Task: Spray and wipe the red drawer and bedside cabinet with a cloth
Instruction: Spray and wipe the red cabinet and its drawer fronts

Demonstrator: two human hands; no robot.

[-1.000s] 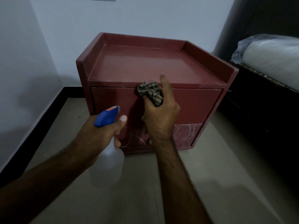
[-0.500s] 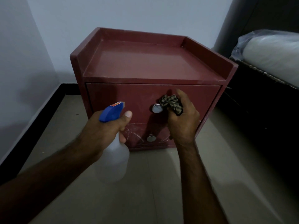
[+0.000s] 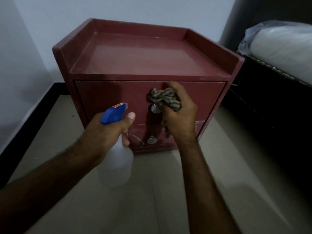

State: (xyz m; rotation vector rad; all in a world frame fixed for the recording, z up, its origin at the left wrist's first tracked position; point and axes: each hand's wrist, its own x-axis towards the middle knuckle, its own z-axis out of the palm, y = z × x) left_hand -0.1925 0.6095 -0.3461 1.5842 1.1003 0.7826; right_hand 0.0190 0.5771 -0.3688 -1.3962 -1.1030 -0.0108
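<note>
A red bedside cabinet with a raised rim stands against the wall. Its upper red drawer is closed, with a round metal knob; a lower drawer knob shows beneath. My right hand grips a bunched checked cloth and holds it against the upper drawer front, just above and right of the knob. My left hand grips a translucent spray bottle with a blue head, its nozzle pointing at the drawer front.
A bed with a plastic-wrapped mattress stands close on the right, above a dark base. White walls meet a black skirting on the left. Pale floor tiles lie in front of the cabinet.
My right hand with the cloth went from the drawer's top edge down to the right of the knob, then back up just above it. The left hand keeps holding the bottle.
</note>
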